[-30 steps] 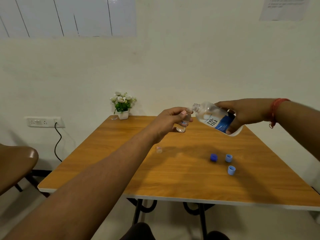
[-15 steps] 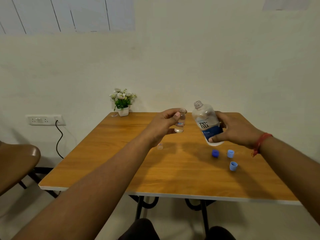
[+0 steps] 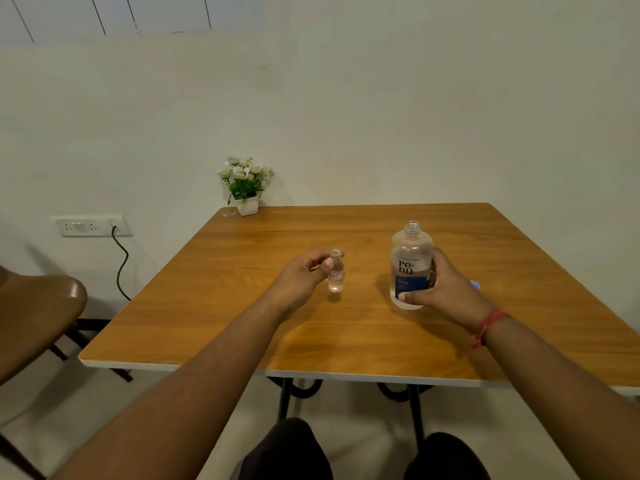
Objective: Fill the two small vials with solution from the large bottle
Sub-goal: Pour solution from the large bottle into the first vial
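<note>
Soft even indoor light, faint shadows on the table (image 3: 214, 306), wide-angle bending at edges

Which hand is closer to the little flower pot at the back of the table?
The left hand. It holds the small vial mid-table, on the flower pot's side. The right hand grips the large bottle farther over to the right.
</note>
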### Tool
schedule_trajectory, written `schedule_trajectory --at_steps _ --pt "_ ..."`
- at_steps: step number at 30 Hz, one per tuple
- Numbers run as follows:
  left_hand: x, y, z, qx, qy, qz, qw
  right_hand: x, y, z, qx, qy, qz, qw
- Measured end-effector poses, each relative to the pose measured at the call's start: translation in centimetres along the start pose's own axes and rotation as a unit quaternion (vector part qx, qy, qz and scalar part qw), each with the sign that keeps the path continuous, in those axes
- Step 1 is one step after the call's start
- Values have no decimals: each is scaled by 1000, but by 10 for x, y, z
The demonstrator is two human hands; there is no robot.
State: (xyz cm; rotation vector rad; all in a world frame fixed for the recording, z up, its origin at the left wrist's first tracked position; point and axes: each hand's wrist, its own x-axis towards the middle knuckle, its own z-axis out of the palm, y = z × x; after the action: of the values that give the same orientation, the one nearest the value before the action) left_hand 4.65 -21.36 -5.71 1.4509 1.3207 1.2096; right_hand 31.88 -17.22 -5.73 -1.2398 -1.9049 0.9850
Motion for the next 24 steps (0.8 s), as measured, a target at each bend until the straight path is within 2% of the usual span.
schedule_trajectory --at_steps 14,24 --pt "-2 -23 -5 26 -15 -39 999 4 11 19 8 -11 19 1000" --pt "-4 -36 -3 -45 -15 -78 996 5 16 19 17 -25 27 999"
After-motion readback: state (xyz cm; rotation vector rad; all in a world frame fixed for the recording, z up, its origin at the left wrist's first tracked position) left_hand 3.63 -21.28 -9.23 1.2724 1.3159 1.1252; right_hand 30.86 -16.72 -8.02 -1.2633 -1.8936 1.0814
